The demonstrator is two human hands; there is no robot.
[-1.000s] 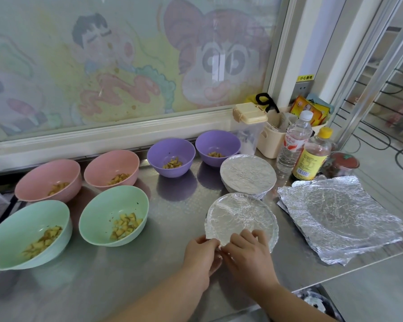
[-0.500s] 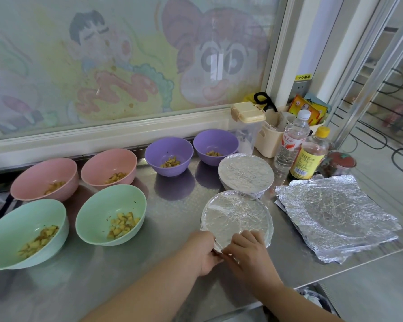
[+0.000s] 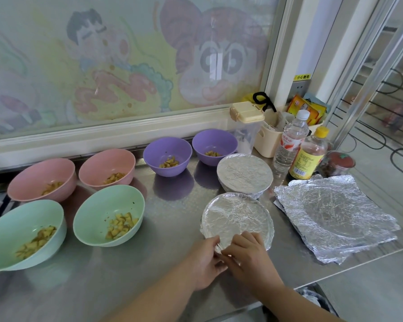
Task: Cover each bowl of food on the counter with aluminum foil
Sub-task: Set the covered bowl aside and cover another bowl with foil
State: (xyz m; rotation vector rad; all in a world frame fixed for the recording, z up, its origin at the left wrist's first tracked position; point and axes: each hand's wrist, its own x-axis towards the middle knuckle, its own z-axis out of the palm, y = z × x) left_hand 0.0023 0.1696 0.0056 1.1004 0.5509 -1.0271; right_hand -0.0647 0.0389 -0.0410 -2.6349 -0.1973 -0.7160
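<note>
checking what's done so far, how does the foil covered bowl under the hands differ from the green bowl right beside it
The round bowl covered in crinkled silver foil hides its contents; the pale green round bowl is open, diced yellowish food showing. The left hand and right hand pinch the foil-covered bowl's near rim; nothing touches the green bowl. Both stand upright on the steel counter.

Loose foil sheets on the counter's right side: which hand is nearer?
Right. The right hand pinches the rim of the near covered bowl, left of the foil sheets; the left hand pinches it farther left.
</note>
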